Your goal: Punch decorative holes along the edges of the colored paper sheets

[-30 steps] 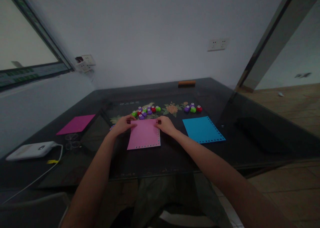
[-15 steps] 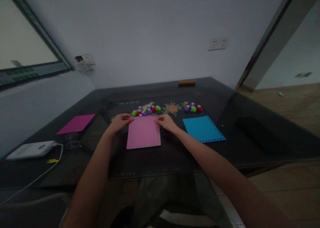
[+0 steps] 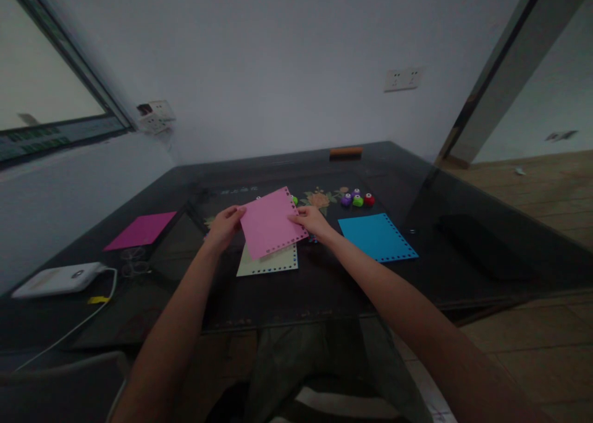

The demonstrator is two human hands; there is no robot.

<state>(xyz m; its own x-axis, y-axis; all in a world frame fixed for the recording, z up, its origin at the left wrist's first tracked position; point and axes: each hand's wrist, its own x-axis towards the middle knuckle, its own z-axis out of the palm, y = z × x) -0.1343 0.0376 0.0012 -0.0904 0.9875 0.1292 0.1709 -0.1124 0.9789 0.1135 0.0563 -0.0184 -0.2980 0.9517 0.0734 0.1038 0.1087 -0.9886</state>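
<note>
Left hand (image 3: 225,226): pinched, thumb and fingers gripping the pink sheet's far-left corner
Pink sheet (image 3: 271,225): between the hands, raised and skewed over the pale sheet; long axis hard to tell
Pale sheet (image 3: 271,263): partly covered, lying towards the table's (image 3: 287,301) front edge
Right hand (image 3: 314,221): pinched on the pink sheet's holed right edge; neither hand clearly nearer

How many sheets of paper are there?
4: pink sheet between left hand and right hand; cream sheet partly under it; blue sheet at right; magenta sheet at far left. Others may be hidden.
</note>
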